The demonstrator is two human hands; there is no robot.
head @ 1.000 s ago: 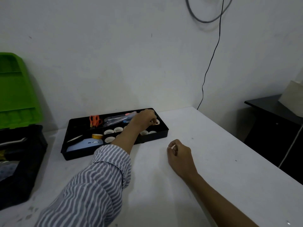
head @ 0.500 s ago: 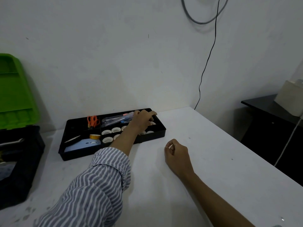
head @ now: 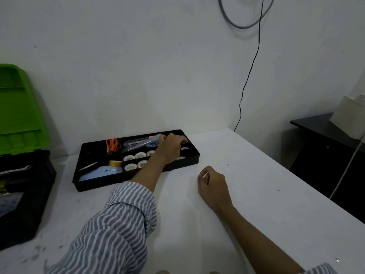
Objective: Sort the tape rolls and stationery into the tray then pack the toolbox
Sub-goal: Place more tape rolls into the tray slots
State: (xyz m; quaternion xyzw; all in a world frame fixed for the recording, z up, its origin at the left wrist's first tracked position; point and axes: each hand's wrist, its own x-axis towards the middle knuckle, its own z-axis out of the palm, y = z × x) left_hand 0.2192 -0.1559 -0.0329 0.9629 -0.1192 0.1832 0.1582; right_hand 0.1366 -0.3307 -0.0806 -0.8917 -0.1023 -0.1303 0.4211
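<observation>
While tape rolls [head: 130, 157] and scissors [head: 113, 144] sit in the tray [head: 94, 183], the toolbox [head: 23, 194] stands unpacked; left hand [head: 169, 147] in tray, grasp unclear; right hand [head: 212, 184] clenched.

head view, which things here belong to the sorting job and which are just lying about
Job: black tray, white tape rolls, yellow tape roll, orange scissors, toolbox with green lid.
Lying about: black wall cable, black cabinet, white box on it.

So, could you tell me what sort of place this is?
Probably a plain workroom or spare room: a white table against a bare wall, a black tray of tape rolls, and an open green-lidded toolbox.
</observation>
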